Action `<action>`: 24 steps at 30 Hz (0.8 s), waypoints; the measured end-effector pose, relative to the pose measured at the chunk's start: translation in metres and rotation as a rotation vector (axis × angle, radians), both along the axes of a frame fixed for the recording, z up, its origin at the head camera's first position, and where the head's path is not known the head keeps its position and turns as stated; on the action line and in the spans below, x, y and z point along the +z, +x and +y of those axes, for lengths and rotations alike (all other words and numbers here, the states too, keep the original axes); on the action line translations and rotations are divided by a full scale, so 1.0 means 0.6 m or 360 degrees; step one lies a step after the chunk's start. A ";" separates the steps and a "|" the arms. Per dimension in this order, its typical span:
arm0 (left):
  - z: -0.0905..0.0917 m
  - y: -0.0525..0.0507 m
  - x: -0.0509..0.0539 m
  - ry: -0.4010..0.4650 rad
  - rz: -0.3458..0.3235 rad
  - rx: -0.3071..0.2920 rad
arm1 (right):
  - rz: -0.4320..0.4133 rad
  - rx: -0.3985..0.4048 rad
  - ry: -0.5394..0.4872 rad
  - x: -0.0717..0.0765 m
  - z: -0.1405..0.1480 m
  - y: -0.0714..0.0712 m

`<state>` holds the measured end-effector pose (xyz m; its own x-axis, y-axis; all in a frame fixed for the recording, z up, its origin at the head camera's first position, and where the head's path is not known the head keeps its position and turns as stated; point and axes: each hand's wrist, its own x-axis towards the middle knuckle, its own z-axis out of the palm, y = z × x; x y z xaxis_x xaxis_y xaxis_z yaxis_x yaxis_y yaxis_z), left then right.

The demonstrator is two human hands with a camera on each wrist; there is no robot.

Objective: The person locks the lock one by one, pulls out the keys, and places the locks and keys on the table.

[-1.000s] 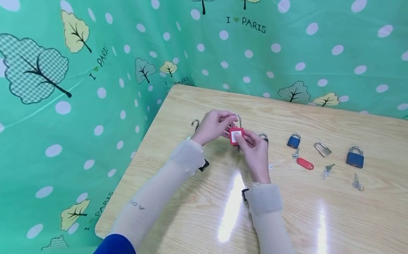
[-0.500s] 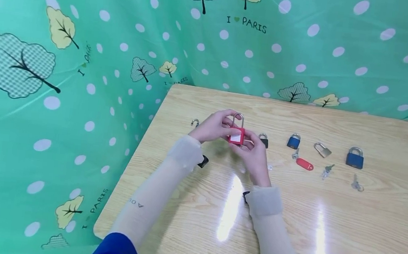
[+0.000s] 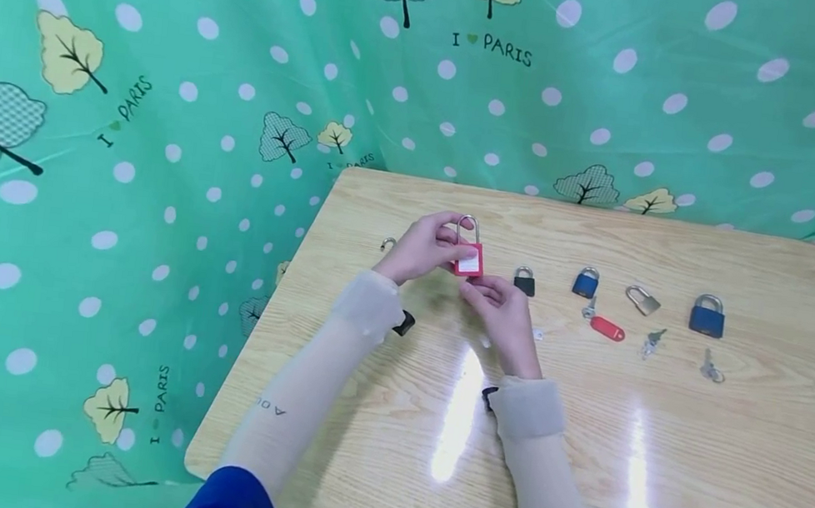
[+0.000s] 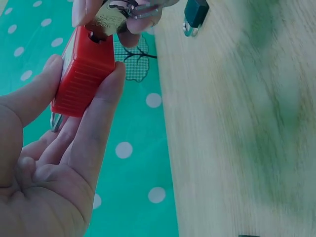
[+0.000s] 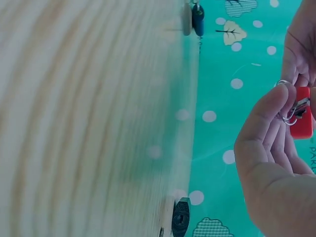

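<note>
A red padlock (image 3: 468, 263) with a white label and a tall steel shackle is held above the table, shackle up. My left hand (image 3: 419, 249) grips its body between thumb and fingers. Just below it, my right hand (image 3: 506, 314) pinches a key (image 4: 108, 20) at the padlock's underside. In the left wrist view the key's broad head sits against the keyhole end; how deep its blade is in cannot be seen. A metal key ring (image 5: 289, 117) hangs by the right fingertips in the right wrist view.
A black padlock (image 3: 524, 285) stands behind the right hand. Farther right lie a small blue padlock (image 3: 585, 286), a silver padlock (image 3: 647, 303), a large blue padlock (image 3: 707, 322), a red key tag (image 3: 607, 329) and loose keys (image 3: 652, 344). An open shackle (image 3: 388, 243) shows left of the left hand.
The red padlock has risen slightly and turned in the left hand. My right hand has come off the padlock's body, down to its underside with the key.
</note>
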<state>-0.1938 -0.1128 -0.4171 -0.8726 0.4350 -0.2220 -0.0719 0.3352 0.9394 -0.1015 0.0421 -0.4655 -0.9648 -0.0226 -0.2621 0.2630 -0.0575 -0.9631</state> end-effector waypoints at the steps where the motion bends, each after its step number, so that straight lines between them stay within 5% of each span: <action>1: 0.000 0.000 0.001 0.0003 0.0004 0.0002 | -0.0009 0.0011 -0.0017 -0.001 0.001 -0.001; 13: 0.009 0.004 0.003 0.0082 0.0016 -0.0014 | -0.0076 -0.0111 0.0012 0.000 0.002 -0.001; 20: 0.014 0.007 0.005 0.0017 0.0077 -0.0022 | -0.0059 -0.0089 -0.0018 -0.003 0.004 0.001; 24: 0.001 -0.003 0.011 0.0022 0.0082 0.0131 | -0.0085 -0.0003 -0.0016 -0.011 0.003 0.010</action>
<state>-0.1958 -0.1122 -0.4106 -0.9158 0.3639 -0.1701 -0.0499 0.3170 0.9471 -0.0957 0.0438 -0.4721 -0.9494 -0.0234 -0.3132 0.3140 -0.0675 -0.9470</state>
